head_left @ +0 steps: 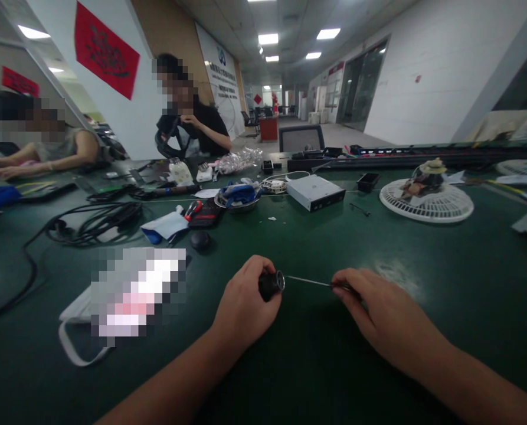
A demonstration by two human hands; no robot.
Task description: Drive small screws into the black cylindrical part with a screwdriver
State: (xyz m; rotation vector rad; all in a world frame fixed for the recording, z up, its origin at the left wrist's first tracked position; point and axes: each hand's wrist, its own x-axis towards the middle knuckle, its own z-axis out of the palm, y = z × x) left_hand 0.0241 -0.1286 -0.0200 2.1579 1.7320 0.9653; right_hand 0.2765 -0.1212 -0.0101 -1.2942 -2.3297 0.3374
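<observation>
My left hand [249,295] is wrapped round a small black cylindrical part [269,285], whose round, shiny-rimmed end faces right. In my right hand [373,298], thumb and fingers pinch the handle end of a thin metal rod [307,281], which looks like a slim screwdriver; most of its handle is hidden by the fingers. The rod points left, its tip close to the rim of the black part. Whether the two touch, I cannot tell. Both hands are above the dark green table [307,366].
Left lie a blurred-out phone-like device [139,289] with a strap, a black mouse [200,240], a face mask [163,226] and coiled cables [99,221]. Farther back are a bowl [238,203], a disc drive [316,192] and a white fan grille [426,200]. Two people sit across the table.
</observation>
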